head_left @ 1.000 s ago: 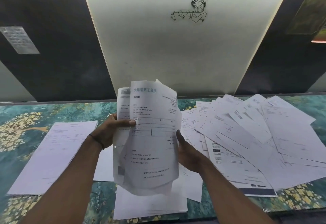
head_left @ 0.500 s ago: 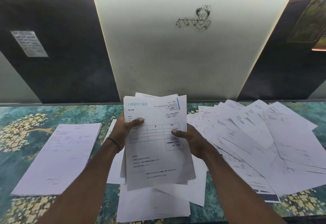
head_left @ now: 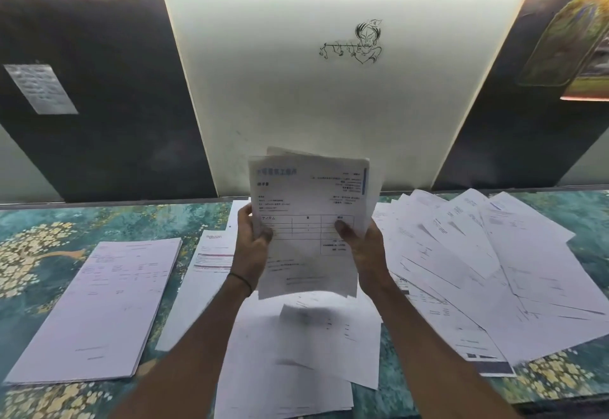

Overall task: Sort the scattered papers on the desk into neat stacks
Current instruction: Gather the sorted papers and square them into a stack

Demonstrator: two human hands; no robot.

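Left hand point(head_left: 252, 247): grip closed on sheaf point(head_left: 309, 221), left edge.
Right hand point(head_left: 365, 247): grip closed on its right edge.
Change: sheaf now squarer, raised above desk point(head_left: 39, 221).
Left of grip: stack point(head_left: 99, 306).

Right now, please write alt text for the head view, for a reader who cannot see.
Both hands, left and right, hold a sheaf of printed papers upright above a patterned desk. A neat stack lies left; loose sheets fan out right.
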